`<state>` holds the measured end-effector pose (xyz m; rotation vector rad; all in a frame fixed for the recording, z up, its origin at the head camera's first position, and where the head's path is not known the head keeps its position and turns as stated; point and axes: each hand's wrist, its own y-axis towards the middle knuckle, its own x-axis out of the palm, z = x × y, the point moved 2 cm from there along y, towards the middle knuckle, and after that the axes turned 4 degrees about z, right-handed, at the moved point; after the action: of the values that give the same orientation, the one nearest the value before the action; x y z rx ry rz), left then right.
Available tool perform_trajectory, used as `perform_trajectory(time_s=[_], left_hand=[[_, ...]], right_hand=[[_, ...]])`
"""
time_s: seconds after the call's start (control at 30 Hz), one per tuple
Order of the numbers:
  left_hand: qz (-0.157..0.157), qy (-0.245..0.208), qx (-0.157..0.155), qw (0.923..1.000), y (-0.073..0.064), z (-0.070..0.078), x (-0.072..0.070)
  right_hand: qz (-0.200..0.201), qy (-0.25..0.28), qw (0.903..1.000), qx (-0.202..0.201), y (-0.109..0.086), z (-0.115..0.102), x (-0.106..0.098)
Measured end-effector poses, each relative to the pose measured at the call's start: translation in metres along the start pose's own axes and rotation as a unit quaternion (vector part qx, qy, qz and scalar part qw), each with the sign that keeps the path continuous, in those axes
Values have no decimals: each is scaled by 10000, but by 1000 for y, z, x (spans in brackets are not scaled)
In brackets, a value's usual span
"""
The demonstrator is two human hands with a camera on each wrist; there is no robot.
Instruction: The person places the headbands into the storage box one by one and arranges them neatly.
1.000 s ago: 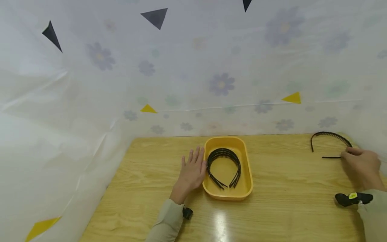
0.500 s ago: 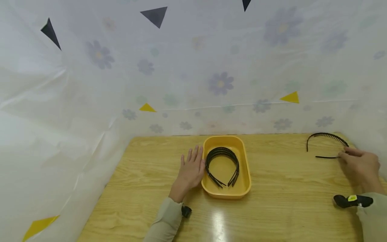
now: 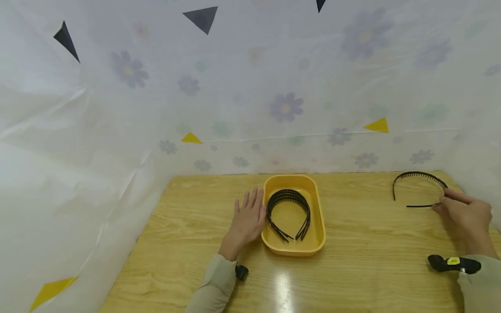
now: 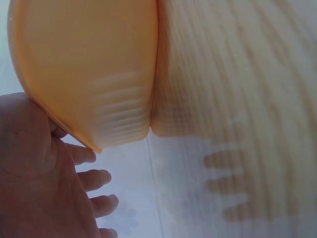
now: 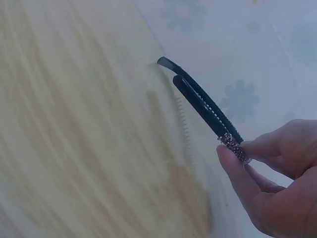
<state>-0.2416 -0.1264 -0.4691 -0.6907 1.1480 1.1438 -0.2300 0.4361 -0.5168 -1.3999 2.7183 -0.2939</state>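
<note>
A black toothed headband (image 3: 419, 173) is pinched between the thumb and fingers of my right hand (image 3: 467, 211), at the far right of the table. The right wrist view shows glittering beads on the headband (image 5: 200, 106) where the fingertips grip it. Several black headbands (image 3: 288, 196) lie stacked together inside a yellow plastic tray (image 3: 293, 252) in the middle. With its fingers spread and straight, my left hand (image 3: 247, 221) rests against the tray's left side. In the left wrist view, that hand (image 4: 39, 173) touches the rim of the tray (image 4: 89, 59).
The tray stands on a wood-grain table (image 3: 364, 243). Behind the table hangs a pale flowered sheet (image 3: 242, 87) with black and yellow triangles on it, and it also runs along the left side. Each wrist wears a small black camera.
My right hand turns slightly and shifts a little left with the headband, whose loop moves left too. The left hand and the tray stay in place; the view shifts slightly.
</note>
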Motion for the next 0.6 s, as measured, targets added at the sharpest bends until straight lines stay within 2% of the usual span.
perform_trajectory(time_s=[0.13,0.23,0.37,0.6], left_hand=[[-30,64,-16,10000,-1,1,-1],[19,54,10,10000,-2,2,-3],[68,57,52,9999,-2,4,-2],[104,-54,129,9998,-2,6,-1]], right_hand=[[-4,180,9998,-110,-7,-5,6],[-99,591,9972,-457,-16,-10,13],[-390,1111,9890,-898,-28,-16,18],[-626,1176,9811,-1405,-37,-26,23]])
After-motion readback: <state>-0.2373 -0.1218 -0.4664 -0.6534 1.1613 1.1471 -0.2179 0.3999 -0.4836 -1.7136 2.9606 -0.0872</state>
